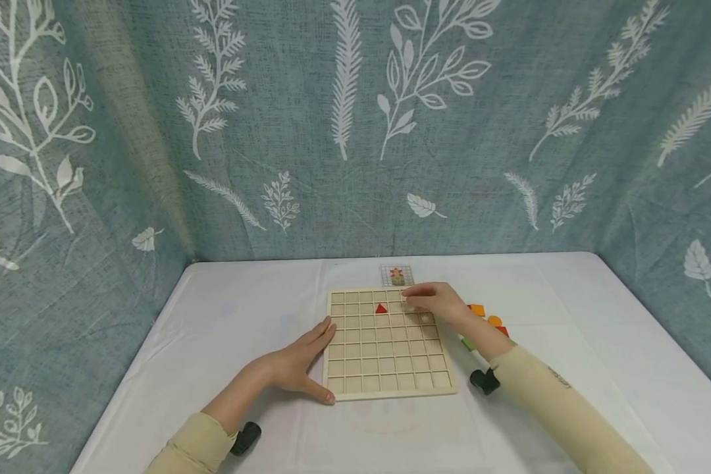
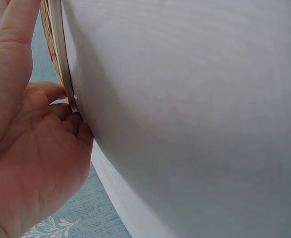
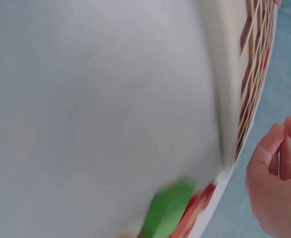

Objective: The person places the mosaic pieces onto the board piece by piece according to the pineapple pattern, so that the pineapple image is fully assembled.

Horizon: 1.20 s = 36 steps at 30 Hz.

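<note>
Left hand, fingers spread, touches the square pale-wood grid board at its edge; right hand's fingertips meet above, grip unclear; wide white cloth surrounds.

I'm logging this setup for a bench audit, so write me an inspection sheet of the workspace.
Surface: creased white cloth-covered table.
Job's things: pale wooden grid board, one red triangular piece in a cell; small printed picture card beyond its far edge; loose orange round piece, orange four-sided piece, red piece and green piece to its right, some partly hidden.
Clutter: nothing seen.
Grips: left grip, a bare hand, touches the board's left edge; right grip, also bare, is over the far right part, fingertips together; whether they hold a piece cannot be told.
Cables: nothing seen.
Surroundings: blue-grey fabric curtain with white leaf prints.
</note>
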Tool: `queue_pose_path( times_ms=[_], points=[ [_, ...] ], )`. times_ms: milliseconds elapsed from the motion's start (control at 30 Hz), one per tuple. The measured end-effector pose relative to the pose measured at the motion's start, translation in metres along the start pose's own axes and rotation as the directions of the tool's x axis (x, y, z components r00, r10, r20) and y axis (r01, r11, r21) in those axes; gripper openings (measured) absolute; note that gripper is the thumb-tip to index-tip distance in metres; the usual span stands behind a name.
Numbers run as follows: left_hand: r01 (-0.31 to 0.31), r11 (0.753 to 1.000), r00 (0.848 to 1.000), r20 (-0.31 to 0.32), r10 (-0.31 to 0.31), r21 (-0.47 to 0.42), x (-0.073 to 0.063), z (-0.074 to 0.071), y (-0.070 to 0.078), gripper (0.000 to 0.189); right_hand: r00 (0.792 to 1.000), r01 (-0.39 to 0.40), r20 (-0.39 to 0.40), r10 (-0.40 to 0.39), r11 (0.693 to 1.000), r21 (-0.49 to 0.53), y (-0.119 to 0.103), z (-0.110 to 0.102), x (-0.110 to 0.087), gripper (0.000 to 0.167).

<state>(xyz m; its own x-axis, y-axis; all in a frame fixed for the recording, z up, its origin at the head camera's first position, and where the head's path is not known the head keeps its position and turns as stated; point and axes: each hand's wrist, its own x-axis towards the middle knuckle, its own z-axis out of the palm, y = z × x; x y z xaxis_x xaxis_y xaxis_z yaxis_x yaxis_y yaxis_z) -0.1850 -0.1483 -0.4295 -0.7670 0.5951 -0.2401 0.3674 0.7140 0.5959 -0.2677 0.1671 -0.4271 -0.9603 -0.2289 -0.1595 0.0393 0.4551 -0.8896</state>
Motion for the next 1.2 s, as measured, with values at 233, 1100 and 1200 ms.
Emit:
queue_pose_path(
  times_ms=[233, 1100, 1200],
  points=[
    [0.006, 1.000, 1.000, -0.002, -0.006, 0.008, -0.001, -0.001, -0.003, 0.127, 0.995, -0.010, -0.104, 0.001, 0.996, -0.086, 0.019, -0.034, -0.007, 0.027],
    [-0.010, 1.000, 1.000, -0.005, 0.010, -0.001, 0.004, 0.004, -0.006, 0.127, 0.998, 0.044, -0.021, -0.058, 0.906, -0.421, 0.039, -0.059, -0.016, 0.036],
    [-0.009, 1.000, 1.000, -0.001, 0.009, -0.005, 0.004, 0.004, -0.005, 0.126, 0.998, 0.041, -0.029, -0.060, 0.898, -0.438, 0.039, -0.059, -0.015, 0.032]
  ],
)
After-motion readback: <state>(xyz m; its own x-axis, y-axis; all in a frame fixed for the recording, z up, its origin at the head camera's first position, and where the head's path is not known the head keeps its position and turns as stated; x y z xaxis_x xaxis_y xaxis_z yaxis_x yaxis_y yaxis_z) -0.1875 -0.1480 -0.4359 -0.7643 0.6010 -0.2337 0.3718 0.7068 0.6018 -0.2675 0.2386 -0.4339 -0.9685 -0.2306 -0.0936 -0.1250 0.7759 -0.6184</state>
